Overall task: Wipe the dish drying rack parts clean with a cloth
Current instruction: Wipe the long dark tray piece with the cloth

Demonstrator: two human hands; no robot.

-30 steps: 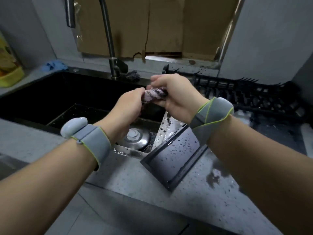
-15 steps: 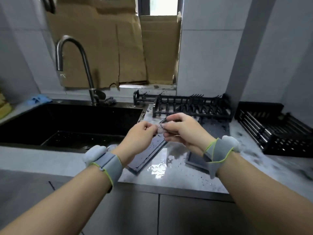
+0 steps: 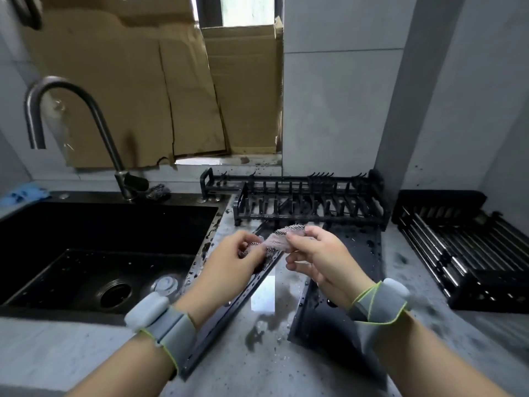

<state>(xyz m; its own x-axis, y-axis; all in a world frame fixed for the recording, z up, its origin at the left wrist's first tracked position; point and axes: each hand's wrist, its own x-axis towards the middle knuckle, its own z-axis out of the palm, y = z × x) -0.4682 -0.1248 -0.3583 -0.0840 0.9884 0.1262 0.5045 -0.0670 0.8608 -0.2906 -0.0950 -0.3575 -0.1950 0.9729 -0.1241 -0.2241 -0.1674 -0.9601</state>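
Between both sets of fingertips [image 3: 292, 239] a small pinkish mesh cloth [image 3: 276, 239] is pinched and stretched, left hand [image 3: 232, 259] bunching one end, right hand [image 3: 317, 256] nipping the other. It hangs just over the drip tray [image 3: 355, 285], not touching any part. Two flat trays lie near, beaded with water; a black wire rack [image 3: 309, 202] sits farther back, and a slatted rack [image 3: 463, 247] far right. I'd guess the wiping is hardly started, since the parts look wet and the counter [image 3: 257, 365] is puddled.
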